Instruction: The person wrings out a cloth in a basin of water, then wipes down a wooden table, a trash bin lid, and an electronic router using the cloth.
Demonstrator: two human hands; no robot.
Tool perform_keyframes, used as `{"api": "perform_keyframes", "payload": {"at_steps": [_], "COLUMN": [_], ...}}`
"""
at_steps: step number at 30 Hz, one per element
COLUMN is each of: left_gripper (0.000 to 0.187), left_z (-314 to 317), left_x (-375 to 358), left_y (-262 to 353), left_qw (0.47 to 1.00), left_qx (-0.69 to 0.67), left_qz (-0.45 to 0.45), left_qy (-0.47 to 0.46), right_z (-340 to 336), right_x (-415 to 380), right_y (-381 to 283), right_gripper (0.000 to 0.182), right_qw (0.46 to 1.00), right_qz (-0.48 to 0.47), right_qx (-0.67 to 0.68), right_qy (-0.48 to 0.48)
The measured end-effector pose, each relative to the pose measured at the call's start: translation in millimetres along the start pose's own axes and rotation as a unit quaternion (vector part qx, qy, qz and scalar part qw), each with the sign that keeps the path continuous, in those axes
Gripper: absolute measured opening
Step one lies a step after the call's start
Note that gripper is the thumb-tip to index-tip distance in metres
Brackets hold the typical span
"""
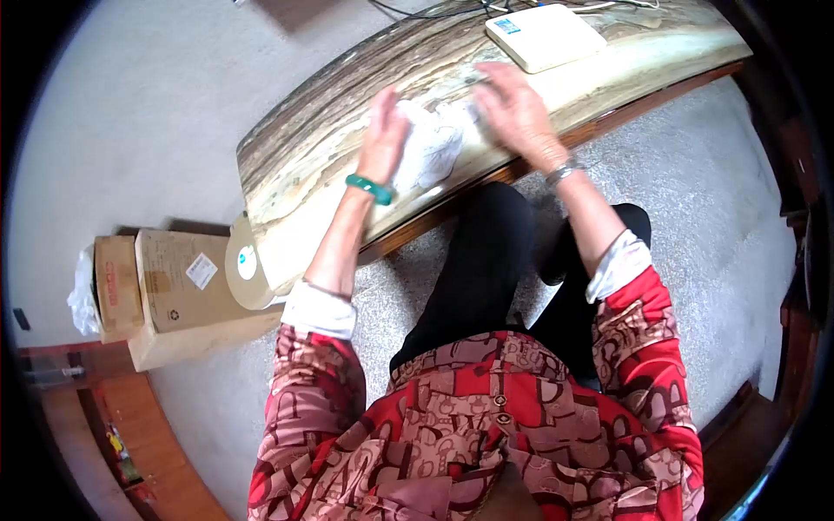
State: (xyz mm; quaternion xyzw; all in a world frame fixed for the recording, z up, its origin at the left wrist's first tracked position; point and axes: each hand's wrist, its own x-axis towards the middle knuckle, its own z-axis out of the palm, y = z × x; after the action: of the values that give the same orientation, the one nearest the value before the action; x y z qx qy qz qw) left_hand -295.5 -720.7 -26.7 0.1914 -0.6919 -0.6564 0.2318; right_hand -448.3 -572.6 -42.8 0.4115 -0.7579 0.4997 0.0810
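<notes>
A crumpled white bundle (432,146), like a cloth or thin bag, lies near the front edge of the marble-patterned table (321,117). Just left of it is my left hand (382,139), edge-on with fingers stretched out and somewhat blurred; a green bangle (369,188) circles that wrist. To the bundle's right, my right hand (517,115) hovers with thumb and fingers apart, also smeared by motion. A metal-banded watch (565,170) is on the right wrist. Neither hand grips anything.
A white router-like box (546,37) sits at the table's back right, with cables (469,9) behind it. Cardboard boxes (187,282) and a round cream-coloured object (248,265) stand left of the table. A wooden cabinet (148,443) is at lower left.
</notes>
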Motion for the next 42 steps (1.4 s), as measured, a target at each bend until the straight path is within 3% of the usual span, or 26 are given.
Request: {"api": "perform_keyframes", "payload": {"at_steps": [2, 3, 4, 6, 9, 10, 12, 14, 15, 16, 18, 20, 22, 23, 25, 26, 28, 30, 32, 34, 36, 38, 40, 42], "left_gripper": [0.058, 0.059, 0.063, 0.064, 0.064, 0.067, 0.071, 0.075, 0.079, 0.079, 0.087, 0.098, 0.097, 0.097, 0.093, 0.093, 0.087, 0.083, 0.078, 0.074, 0.075, 0.078, 0.077, 0.076], "left_z": [-30.9, -34.6, -59.1, -88.1, -109.1, -106.2, -94.0, -70.0, -56.7, -43.7, -15.3, 7.0, 18.4, 20.0, 17.7, 16.3, 23.6, 36.3, 46.7, 81.6, 119.4, 148.2, 174.0, 191.4], "left_x": [-6.4, -21.7, -24.6, -41.0, -56.0, -59.1, -53.5, -47.5, -45.7, -42.9, -35.5, -26.4, -21.0, -18.0, -11.7, -8.9, -8.6, -5.7, -0.4, 4.7, 18.8, 35.5, 53.9, 69.9], "left_y": [-2.4, 15.5, -4.8, -21.2, -41.0, -41.1, -32.4, -17.0, -11.3, -7.3, -0.5, -1.2, -10.1, -12.6, -13.8, -11.9, 2.4, 6.9, 1.9, 9.2, 13.2, 9.0, 5.7, 5.0], "left_qw": [0.984, 0.978, 0.955, 0.891, 0.854, 0.814, 0.801, 0.802, 0.802, 0.804, 0.788, 0.764, 0.772, 0.772, 0.755, 0.755, 0.733, 0.703, 0.735, 0.732, 0.717, 0.726, 0.704, 0.649], "left_qx": [0.161, 0.203, 0.289, 0.448, 0.517, 0.579, 0.598, 0.596, 0.597, 0.594, 0.606, 0.622, 0.608, 0.607, 0.622, 0.622, 0.634, 0.667, 0.633, 0.609, 0.606, 0.582, 0.599, 0.637], "left_qz": [0.064, 0.013, 0.037, 0.064, 0.042, 0.042, -0.020, -0.015, -0.019, -0.010, -0.030, -0.055, -0.065, -0.052, -0.045, -0.034, -0.052, -0.078, 0.124, 0.202, 0.225, 0.234, 0.239, 0.246], "left_qy": [0.030, 0.046, 0.048, 0.037, 0.031, 0.020, -0.002, -0.020, -0.030, -0.036, -0.105, -0.161, -0.175, -0.179, -0.203, -0.205, -0.241, -0.234, -0.211, -0.230, -0.260, -0.282, -0.298, -0.336], "right_z": [24.5, 38.0, 51.3, 75.6, 90.5, 87.8, 75.3, 58.4, 45.1, 34.7, 7.3, -35.0, -71.2, -81.9, -118.2, -140.1, -161.7, -174.9, -182.3, -190.3, -196.8, -196.8, -201.5, -204.3], "right_x": [-4.7, -10.1, -17.3, -38.3, -33.2, -29.9, -29.5, -33.5, -37.9, -42.9, -48.1, -51.2, -59.3, -63.0, -74.2, -78.3, -87.7, -96.6, -101.1, -95.5, -83.4, -64.6, -41.0, -14.3], "right_y": [-23.0, -29.7, -34.1, -50.9, -58.2, -55.1, -43.6, -25.5, -16.2, -3.4, 22.9, 42.9, 56.9, 73.1, 84.0, 80.9, 86.5, 93.3, 102.0, 102.3, 99.3, 110.0, 122.3, 135.9], "right_gripper": [0.054, 0.055, 0.057, 0.055, 0.049, 0.044, 0.039, 0.028, 0.019, 0.019, 0.018, 0.016, 0.013, 0.015, 0.020, 0.024, 0.025, 0.024, 0.023, 0.023, 0.024, 0.024, 0.024, 0.024], "right_qw": [0.990, 0.986, 0.980, 0.960, 0.966, 0.966, 0.966, 0.976, 0.985, 0.986, 0.979, 0.979, 0.983, 0.973, 0.881, 0.789, 0.703, 0.707, 0.736, 0.765, 0.846, 0.865, 0.927, 0.941], "right_qz": [-0.124, -0.143, -0.160, -0.157, -0.107, -0.109, -0.102, -0.111, -0.127, -0.123, -0.142, -0.105, 0.007, 0.106, 0.283, 0.352, 0.317, 0.295, 0.282, 0.268, 0.313, 0.310, 0.170, 0.145], "right_qx": [-0.060, -0.061, -0.065, -0.169, -0.172, -0.139, -0.114, -0.081, -0.063, -0.073, -0.134, -0.152, -0.114, -0.011, 0.249, 0.396, 0.494, 0.478, 0.442, 0.403, 0.215, 0.144, -0.047, -0.071], "right_qy": [-0.030, -0.065, -0.100, -0.159, -0.162, -0.189, -0.210, -0.169, -0.095, -0.089, 0.060, 0.089, 0.146, 0.202, 0.287, 0.310, 0.402, 0.431, 0.429, 0.425, 0.374, 0.366, 0.330, 0.297]}}
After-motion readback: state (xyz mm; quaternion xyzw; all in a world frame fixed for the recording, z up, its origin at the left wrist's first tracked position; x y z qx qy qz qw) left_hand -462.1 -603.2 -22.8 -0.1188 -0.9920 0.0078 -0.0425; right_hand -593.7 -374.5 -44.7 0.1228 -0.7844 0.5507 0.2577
